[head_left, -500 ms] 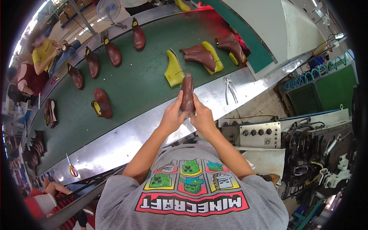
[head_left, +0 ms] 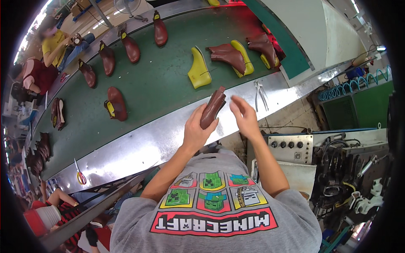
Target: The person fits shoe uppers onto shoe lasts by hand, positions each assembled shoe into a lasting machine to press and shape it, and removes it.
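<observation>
Along the length of the room's near side, a broad green work surface [head_left: 168,80] bends away, bordered by a shiny metal edge [head_left: 122,158]. On its far side, four brown shoes [head_left: 130,48] make a row, yellow showing at their openings; I'd judge these the furthest along. To the right, a brown upper [head_left: 225,58] leans against a yellow form, looking unfitted, and a yellow form [head_left: 199,71] stands bare beside it, so work seems left there. Closer in, the person's left hand [head_left: 197,130] has its fingers wrapped around a brown piece [head_left: 213,109] above the metal edge; whether anything fills it, I cannot tell. Just beside it, the right hand [head_left: 247,120] is empty, fingers parted and loosely bent. Pliers [head_left: 258,85] and scissors [head_left: 80,176] lie unheld on the metal.
</observation>
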`<state>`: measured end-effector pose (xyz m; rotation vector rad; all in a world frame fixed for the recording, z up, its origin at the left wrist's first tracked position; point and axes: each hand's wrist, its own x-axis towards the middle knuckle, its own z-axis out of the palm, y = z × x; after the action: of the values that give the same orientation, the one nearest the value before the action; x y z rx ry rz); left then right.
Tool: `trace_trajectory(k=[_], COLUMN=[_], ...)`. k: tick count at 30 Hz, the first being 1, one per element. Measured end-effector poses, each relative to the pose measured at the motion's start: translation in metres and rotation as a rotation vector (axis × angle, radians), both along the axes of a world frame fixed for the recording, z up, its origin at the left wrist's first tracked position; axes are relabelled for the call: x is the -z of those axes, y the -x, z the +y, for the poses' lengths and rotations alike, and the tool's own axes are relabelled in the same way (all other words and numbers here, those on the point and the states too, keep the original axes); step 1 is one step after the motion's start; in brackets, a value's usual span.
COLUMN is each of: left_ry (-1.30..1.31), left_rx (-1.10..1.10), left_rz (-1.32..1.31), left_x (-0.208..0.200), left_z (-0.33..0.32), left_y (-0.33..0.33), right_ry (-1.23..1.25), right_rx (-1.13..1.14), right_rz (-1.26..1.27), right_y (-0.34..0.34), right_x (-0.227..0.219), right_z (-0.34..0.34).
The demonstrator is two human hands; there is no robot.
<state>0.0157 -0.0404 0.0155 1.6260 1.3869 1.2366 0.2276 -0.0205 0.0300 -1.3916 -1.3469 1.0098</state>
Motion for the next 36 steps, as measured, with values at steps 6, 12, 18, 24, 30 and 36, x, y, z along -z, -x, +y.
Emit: trace_trajectory(k=[6,12,18,24,30,36], left_ry=[-0.15,-0.254,-0.334,-0.153,0.092,0.007], left_rx=[0.004,0.001,-0.062,-0.009,0.174,0.194], left_rz=[0.074,0.025,-0.011,-0.03,-0.035,0.071], left_x=[0.001,0.012,0.022,0.012,0.015,0.017], left_z=[0.003,0.013,0.011,-0.005,-0.029,-0.046], left_y=[-0.008,-0.009,-0.007,0.024,0.028,0.014], right_ry=[0.115,0.175,0.061,-0.037,-0.047,0.13], right_rx=[-0.093,0.179,0.048,-0.083,0.208,-0.139], right_rz=[0.441,0.532,0.44,0.352,0.236,-0.034], right_y=[0.02,0.04,0.044,0.06,0.053,0.055], right_x=[0.008,0.011,0.012,0.01,0.015,0.02], right_z=[0.04,0.044,0.044,0.037,0.0,-0.063])
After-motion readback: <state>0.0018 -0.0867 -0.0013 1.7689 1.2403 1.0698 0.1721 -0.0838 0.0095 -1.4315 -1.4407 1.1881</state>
